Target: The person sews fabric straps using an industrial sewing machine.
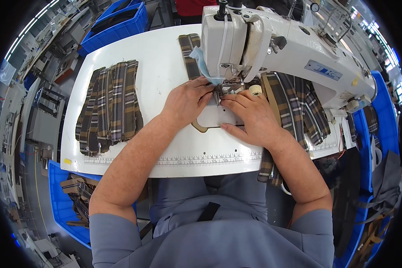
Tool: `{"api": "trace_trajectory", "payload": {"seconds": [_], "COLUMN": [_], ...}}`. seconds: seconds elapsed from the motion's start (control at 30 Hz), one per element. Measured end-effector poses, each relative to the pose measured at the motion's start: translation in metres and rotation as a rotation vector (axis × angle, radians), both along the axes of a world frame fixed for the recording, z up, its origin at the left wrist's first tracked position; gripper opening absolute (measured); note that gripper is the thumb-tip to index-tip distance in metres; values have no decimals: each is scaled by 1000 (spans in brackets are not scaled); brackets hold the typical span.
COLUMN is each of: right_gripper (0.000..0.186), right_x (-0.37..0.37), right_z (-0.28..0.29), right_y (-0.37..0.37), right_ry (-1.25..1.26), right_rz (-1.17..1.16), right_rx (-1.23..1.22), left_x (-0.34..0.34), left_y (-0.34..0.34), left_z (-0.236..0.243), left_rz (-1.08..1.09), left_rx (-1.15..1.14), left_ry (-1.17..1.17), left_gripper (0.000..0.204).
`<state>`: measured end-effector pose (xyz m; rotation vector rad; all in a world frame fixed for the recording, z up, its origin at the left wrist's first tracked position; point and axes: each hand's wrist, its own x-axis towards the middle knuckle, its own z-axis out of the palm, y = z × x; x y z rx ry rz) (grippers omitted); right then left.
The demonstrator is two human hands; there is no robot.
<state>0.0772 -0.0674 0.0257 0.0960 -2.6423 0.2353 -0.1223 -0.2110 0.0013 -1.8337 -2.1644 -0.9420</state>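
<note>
A white sewing machine [225,49] stands at the far middle of the white table, its needle area [219,91] between my two hands. My left hand [186,102] reaches in from the left, fingers bent together against the presser foot; what they hold is hidden. From the right, my right hand [253,117] rests on the metal plate [219,118], its fingers stretched toward the foot and the thumb apart. Behind my left hand lies a brown plaid fabric strip [190,56]. A light blue piece of cloth [202,62] hangs on the machine head's left side.
Plaid pieces with zippers [109,105] lie on the table's left; more zippered plaid strips [295,105] lie under the machine arm. A ruler strip [201,159] runs along the front edge. Blue bins stand at far left [114,27], lower left [58,196] and right [385,111].
</note>
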Motion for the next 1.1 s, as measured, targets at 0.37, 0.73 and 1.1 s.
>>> {"api": "trace_trajectory", "payload": {"seconds": [0.37,0.73,1.1], "right_gripper": [29,25,39], "right_x": [1,3,5], "right_z": [-3,-7,3], "right_y": [5,8,-2], "right_ry": [22,85,12], "right_rz": [-6,38,-8], "right_rx": [-42,-105,-42], "left_x": [56,96,46], "left_y": [-113,-133,-48], "left_z": [28,43,26], "left_rz": [385,-313,-270], "left_rx": [-75,-257,-137], "left_ry": [-182,-221,-216], "left_gripper": [46,55,93]}}
